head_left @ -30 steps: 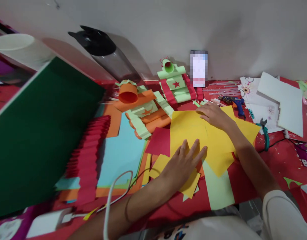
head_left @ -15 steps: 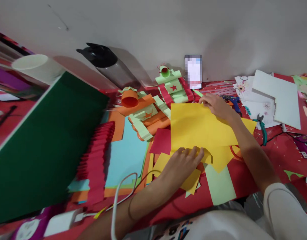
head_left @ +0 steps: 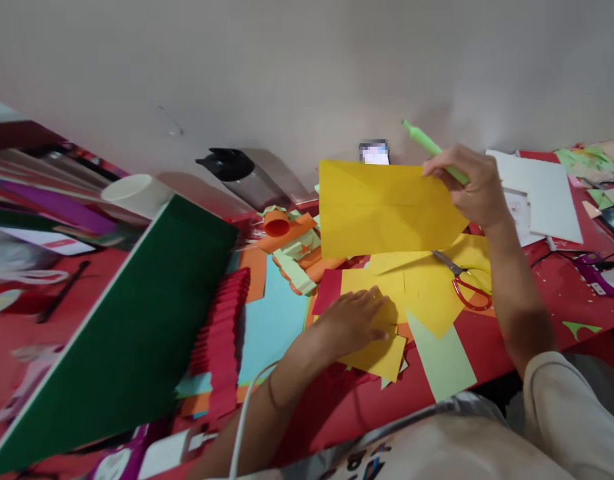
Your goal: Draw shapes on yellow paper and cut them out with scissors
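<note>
My right hand (head_left: 469, 183) is raised, its fingers pinching the top right edge of a yellow paper sheet (head_left: 387, 210). A light green pen (head_left: 427, 141) is also in that hand and points up to the left. The sheet hangs above the table. My left hand (head_left: 354, 320) lies flat with fingers stretched out on smaller yellow paper pieces (head_left: 377, 360). Scissors with red and yellow handles (head_left: 471, 293) lie on yellow paper to the right, partly under the raised sheet's lower edge. A pale green strip (head_left: 441, 367) lies in front of them.
A dark green board (head_left: 121, 327) leans at the left beside crimped red paper (head_left: 224, 367). Behind are orange paper rolls (head_left: 301, 250), a black-lidded bottle (head_left: 237, 170) and a phone (head_left: 375, 155). A white cable (head_left: 244, 413) crosses my left arm. White foam board (head_left: 551, 200) lies right.
My right hand has lifted the yellow sheet off the table, with the pen still in it, uncovering the scissors. My left hand has come off the sheet onto the smaller pieces. The view has shifted.
</note>
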`<state>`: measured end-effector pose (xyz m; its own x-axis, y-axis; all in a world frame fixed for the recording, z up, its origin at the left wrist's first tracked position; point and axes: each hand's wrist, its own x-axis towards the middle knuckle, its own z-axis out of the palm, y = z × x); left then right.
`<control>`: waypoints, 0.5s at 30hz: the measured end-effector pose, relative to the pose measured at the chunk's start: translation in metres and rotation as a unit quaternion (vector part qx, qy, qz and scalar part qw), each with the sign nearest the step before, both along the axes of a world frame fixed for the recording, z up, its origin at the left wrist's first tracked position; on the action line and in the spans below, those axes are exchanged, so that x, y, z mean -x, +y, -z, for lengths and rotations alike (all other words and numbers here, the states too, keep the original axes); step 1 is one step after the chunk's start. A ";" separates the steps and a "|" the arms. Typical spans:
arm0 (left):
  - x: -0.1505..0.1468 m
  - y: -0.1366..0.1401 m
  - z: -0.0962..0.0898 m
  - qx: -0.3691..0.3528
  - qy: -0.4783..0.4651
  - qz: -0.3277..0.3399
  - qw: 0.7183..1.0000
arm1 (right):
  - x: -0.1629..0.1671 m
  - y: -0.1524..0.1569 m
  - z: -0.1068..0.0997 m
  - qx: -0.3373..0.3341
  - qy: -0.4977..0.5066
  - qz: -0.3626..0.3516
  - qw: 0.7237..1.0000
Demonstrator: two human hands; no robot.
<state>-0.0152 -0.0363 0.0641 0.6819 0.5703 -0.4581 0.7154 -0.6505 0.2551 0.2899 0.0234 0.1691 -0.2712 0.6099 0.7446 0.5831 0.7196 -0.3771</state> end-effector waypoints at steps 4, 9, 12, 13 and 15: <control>0.012 0.028 -0.009 0.022 -0.105 -0.037 0.994 | -0.009 -0.002 -0.046 0.008 -0.028 -0.011 1.000; 0.030 0.065 -0.028 0.071 -0.401 -0.285 0.868 | 0.013 0.032 -0.075 0.142 -0.238 -0.193 0.941; 0.033 0.072 -0.032 0.217 -0.462 -0.359 0.782 | 0.042 0.049 -0.065 0.205 -0.307 -0.226 0.901; 0.032 0.071 -0.032 0.266 -0.469 -0.350 0.766 | 0.051 0.053 -0.059 0.220 -0.316 -0.228 0.894; 0.027 0.067 -0.029 0.318 -0.462 -0.313 0.766 | 0.069 0.058 -0.046 0.245 -0.346 -0.249 0.871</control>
<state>-0.0421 0.0310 0.0931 0.5662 0.7802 -0.2659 0.1587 0.2133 0.9640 0.2204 0.0817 0.2150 -0.8736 0.4864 -0.0183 0.4536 0.7999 -0.3930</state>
